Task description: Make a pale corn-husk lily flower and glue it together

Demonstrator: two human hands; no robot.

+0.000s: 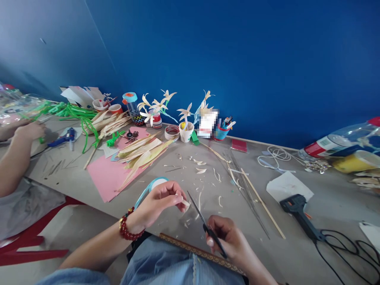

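Note:
Pinched in the fingers of my left hand [166, 200] is a small piece of pale corn husk [185, 203]. My right hand [224, 237] grips a pair of scissors [202, 217] with black handles, its blades pointing up and left, close to the husk but apart from it. Husk scraps [201, 171] lie scattered on the grey table beyond my hands. A roll of light blue tape [158, 182] sits partly hidden behind my left hand. Farther off, long dried corn husks [145, 150] rest on pink paper [102, 174].
Husk flowers [158, 105] stand along the blue wall near a white cup [186, 132]. Thin wires and a wooden stick [263, 204] lie to the right, before a black glue gun [303, 215] with its cord. At far left, another person's hand [29, 132] is near a blue glue gun [62, 137].

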